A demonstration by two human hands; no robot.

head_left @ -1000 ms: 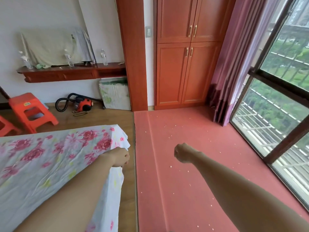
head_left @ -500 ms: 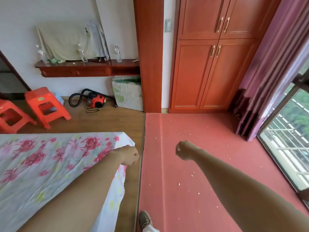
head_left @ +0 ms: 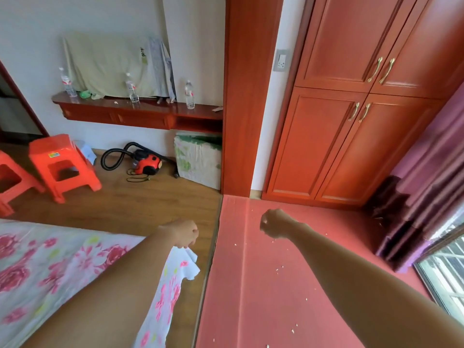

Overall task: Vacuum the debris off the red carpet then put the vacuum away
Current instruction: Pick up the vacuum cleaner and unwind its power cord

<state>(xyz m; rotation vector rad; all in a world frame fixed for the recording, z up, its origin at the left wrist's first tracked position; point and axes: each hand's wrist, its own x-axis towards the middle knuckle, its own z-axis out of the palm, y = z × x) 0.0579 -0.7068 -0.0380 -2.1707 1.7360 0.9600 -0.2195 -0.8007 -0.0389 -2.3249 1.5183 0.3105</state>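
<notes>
A small red and black vacuum (head_left: 147, 164) with a looped black hose (head_left: 113, 159) lies on the wooden floor by the far wall, under a red shelf. The red carpet (head_left: 263, 285) fills the lower right, with white crumbs (head_left: 279, 268) scattered over it. My left hand (head_left: 181, 233) is a closed fist above the corner of the flowered bedsheet (head_left: 50, 267), holding nothing I can see. My right hand (head_left: 274, 223) is also a closed fist, raised over the carpet. Both hands are far from the vacuum.
Two orange plastic stools (head_left: 62, 167) stand at the left on the wooden floor (head_left: 130, 204). A wrapped flat package (head_left: 198, 162) leans beside the vacuum. A red wardrobe (head_left: 351, 121) and purple curtain (head_left: 426, 184) border the carpet, with a window at lower right.
The view has swung left and moved forward, bringing the vacuum and stools closer. Both fists stay raised in front; the foot seen a moment ago is gone.
</notes>
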